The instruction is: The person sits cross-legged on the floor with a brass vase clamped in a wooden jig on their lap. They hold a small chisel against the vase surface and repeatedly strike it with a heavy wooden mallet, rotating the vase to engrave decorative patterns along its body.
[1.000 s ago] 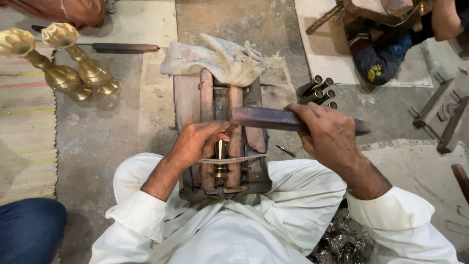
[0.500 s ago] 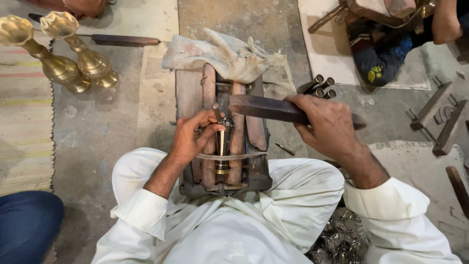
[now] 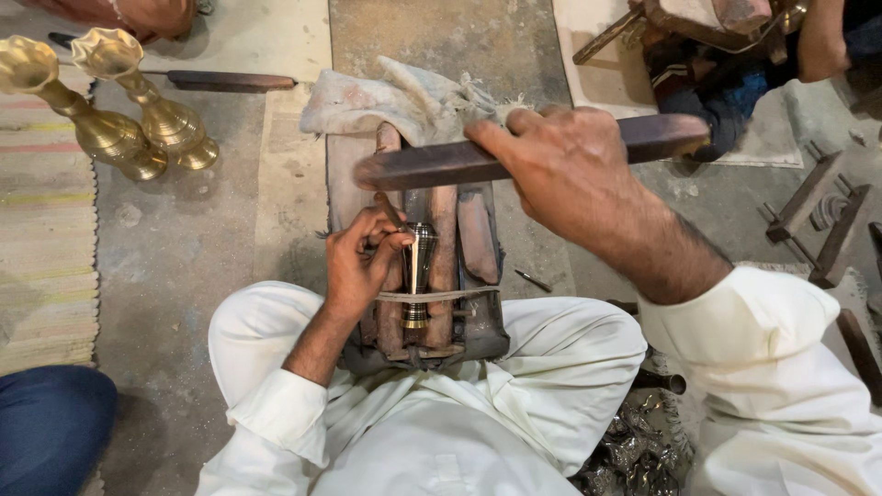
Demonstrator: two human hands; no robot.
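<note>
While the left hand [image 3: 360,266] sits at abt 7 o'clock of centre, its fingers are pinched on a thin dark chisel-like tool [image 3: 390,211], tip close against a small brass piece [image 3: 419,266]. That piece stands lengthwise on a wooden block jig [image 3: 459,276] w/ rounded ribs, held down by a thin band across it, between the person's knees in white cloth. Right hand [image 3: 570,174], at 1 o'clock, fingers wrapped tight round a long dark wooden bar [image 3: 432,165], held crosswise over the jig's far end, above the brass piece, not touching it. Crumpled rag [image 3: 404,96] lies at 12 o'clock on the jig's top end. Two brass vases [image 3: 110,119] stand at 10 o'clock on the concrete floor, touching each other, well apart from the hands. Striped mat [image 3: 41,266] at 9 o'clock. Another person's arm [image 3: 820,41] at 2 o'clock.
</note>
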